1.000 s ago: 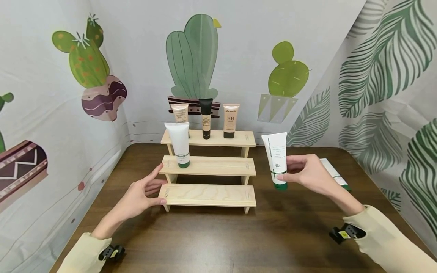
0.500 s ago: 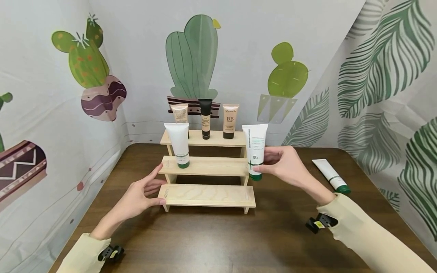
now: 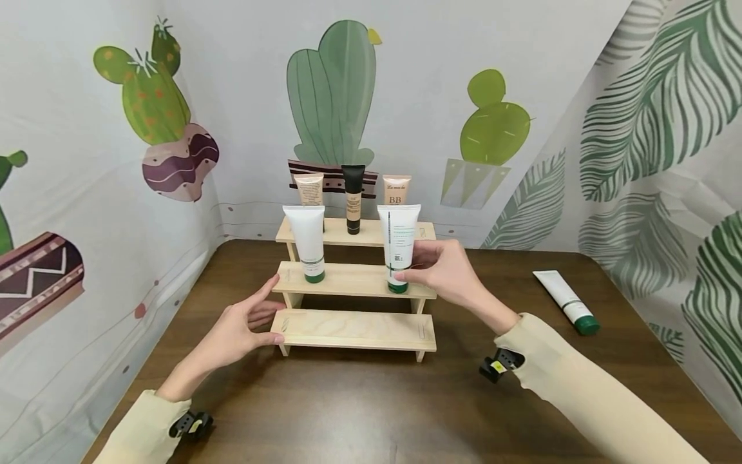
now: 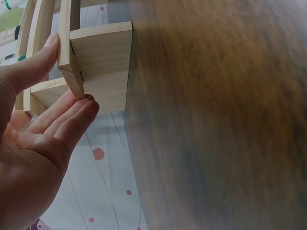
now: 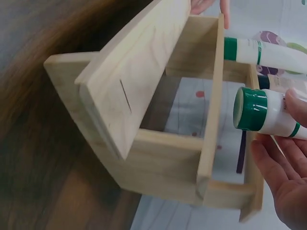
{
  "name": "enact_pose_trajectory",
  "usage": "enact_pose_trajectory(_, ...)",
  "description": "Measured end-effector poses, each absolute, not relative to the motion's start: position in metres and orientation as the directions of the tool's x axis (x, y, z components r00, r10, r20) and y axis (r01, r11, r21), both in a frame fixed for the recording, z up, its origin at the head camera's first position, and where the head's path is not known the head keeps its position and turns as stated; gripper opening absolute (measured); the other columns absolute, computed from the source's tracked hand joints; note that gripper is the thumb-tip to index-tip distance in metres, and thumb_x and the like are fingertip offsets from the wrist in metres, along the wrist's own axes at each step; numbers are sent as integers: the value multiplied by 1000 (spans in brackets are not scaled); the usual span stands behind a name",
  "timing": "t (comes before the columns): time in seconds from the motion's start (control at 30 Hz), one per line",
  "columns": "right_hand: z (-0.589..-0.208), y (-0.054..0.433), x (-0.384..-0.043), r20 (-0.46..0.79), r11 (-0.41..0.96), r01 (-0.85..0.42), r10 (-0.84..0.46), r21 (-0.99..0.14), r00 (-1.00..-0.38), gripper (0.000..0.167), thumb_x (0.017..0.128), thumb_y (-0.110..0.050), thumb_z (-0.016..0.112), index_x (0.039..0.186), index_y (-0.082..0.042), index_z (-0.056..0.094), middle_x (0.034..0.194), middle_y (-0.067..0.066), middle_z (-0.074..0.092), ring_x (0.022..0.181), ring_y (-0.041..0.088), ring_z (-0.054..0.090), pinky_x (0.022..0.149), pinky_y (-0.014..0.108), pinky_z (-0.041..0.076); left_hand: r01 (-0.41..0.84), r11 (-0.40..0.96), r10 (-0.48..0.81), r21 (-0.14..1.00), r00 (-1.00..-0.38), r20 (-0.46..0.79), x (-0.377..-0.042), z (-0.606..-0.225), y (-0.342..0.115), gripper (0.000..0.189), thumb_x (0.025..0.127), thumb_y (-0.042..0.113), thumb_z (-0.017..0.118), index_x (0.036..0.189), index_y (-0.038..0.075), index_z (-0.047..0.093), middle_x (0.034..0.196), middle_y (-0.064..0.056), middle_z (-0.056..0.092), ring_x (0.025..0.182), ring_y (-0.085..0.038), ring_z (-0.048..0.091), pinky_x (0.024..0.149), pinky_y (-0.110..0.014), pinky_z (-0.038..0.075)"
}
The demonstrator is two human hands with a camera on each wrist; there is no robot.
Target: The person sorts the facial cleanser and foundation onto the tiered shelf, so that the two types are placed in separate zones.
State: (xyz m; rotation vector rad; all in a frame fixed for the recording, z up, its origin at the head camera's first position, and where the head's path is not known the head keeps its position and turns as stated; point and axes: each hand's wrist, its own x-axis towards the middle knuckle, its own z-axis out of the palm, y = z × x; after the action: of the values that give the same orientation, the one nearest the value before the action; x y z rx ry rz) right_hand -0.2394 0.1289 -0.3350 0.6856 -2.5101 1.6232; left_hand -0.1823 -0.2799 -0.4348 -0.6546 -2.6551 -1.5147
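Note:
My right hand (image 3: 443, 270) pinches a white squeeze tube (image 3: 399, 241) with a green cap near its lower end. The tube stands cap-down over the right part of the middle shelf of a wooden three-tier display stand (image 3: 348, 328). In the right wrist view, a gap shows between its green cap (image 5: 252, 109) and the shelf board. My left hand (image 3: 237, 335) holds the stand's left end, thumb on the bottom shelf, index finger at the middle shelf. In the left wrist view, other fingertips (image 4: 88, 101) touch the bottom board's corner. Another white tube (image 3: 306, 238) stands on the middle shelf's left.
On the top shelf stand a beige tube (image 3: 310, 188), a black-topped tube (image 3: 353, 200) and a BB cream tube (image 3: 397, 187), partly hidden. A third white tube (image 3: 561, 298) lies on the brown table (image 3: 359, 412) at right. Printed cloth (image 3: 417, 84) hangs behind.
My right hand has carried the white tube leftward, from beside the stand to over the middle shelf's right part. The left hand keeps its place on the stand.

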Motion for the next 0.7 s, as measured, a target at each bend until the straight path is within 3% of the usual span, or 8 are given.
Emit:
enact_pose_trajectory(0.37, -344, 92, -252, 326, 298, -422, -322, -856, -889, 37, 78, -11, 95, 113, -7, 81, 100, 1, 80, 87, 19, 77, 82, 35, 64, 377, 433, 358, 819, -905, 228, -182, -435, -281, 114, 79, 3, 93, 169, 22, 26, 129, -21, 70, 118, -37, 69, 103, -46, 55)
enact_pose_trajectory(0.7, -350, 71, -258, 319, 258, -393, -285, -883, -904, 43, 77, -8, 95, 117, -3, 80, 102, 7, 80, 89, 22, 76, 83, 36, 63, 377, 450, 352, 810, -908, 227, -183, -435, -280, 115, 79, 2, 93, 170, 21, 25, 128, -20, 71, 117, -37, 69, 103, -44, 55)
